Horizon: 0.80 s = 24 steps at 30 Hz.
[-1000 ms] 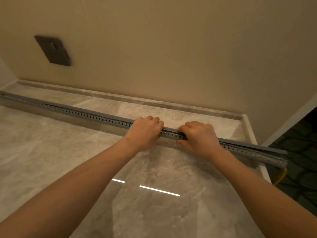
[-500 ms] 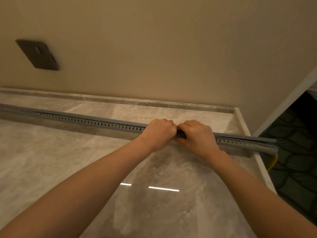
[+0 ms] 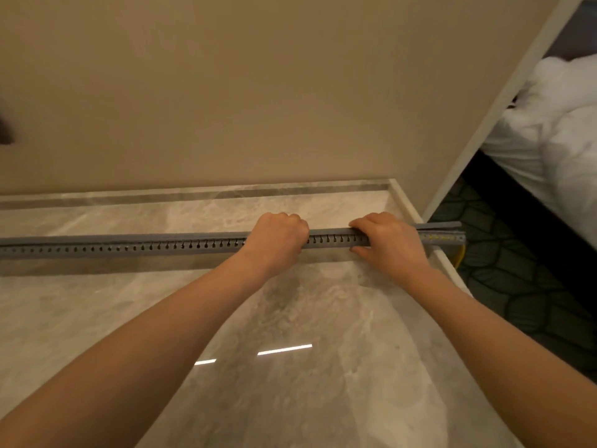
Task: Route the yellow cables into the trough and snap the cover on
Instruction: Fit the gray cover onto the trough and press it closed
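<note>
One grey trough (image 3: 161,246) lies on the marble counter (image 3: 290,318), its long axis running left to right across the view, roughly parallel to the beige wall (image 3: 226,92) behind; its left end runs out of frame and its right end points past the counter's right edge, overhanging the dark patterned carpet (image 3: 517,286). One row of slots lines the side facing the camera; a grey cover (image 3: 193,236) sits along the top (whether it is fully snapped down cannot be told). At the right end the cover strip stands slightly apart from the trough, and yellow cable (image 3: 436,236) shows inside the open end; one yellow strand (image 3: 460,258) hangs below it beside the counter edge; how many cables there are cannot be counted.

Two hands rest on the trough near its right end, with a short bare stretch between them; the left hand (image 3: 274,242) is curled into a fist over the top, fingers wrapped across the cover; the right hand (image 3: 392,244) grips trough and cover, fingers over the top and thumb on the near side. White bedding (image 3: 555,140) lies at the far right.
</note>
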{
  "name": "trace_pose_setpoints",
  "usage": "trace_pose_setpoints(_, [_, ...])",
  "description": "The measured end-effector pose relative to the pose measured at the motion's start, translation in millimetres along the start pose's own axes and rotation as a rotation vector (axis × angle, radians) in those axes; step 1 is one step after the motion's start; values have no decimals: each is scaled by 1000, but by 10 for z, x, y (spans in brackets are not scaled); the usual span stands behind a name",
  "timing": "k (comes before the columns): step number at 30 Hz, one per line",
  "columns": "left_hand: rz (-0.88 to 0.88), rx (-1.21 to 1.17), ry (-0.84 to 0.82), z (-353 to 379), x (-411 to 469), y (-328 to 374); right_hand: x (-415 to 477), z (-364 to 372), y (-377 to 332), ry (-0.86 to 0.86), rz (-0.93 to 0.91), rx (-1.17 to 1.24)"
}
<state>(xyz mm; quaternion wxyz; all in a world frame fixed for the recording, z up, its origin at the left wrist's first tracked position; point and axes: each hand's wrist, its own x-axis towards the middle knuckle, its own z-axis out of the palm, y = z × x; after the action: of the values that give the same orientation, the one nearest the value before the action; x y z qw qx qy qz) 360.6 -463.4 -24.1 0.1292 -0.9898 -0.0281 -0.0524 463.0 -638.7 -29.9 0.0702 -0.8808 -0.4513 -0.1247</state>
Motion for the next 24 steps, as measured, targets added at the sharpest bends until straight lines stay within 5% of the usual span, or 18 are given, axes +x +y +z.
trace_pose_setpoints(13, [-20,32,-30,2,-25,25,220,-148,165,-232,-121,-101])
trace_pose_setpoints(24, [-120,35,-91,-119,59,123,255,-89,295,-205,-262,-57])
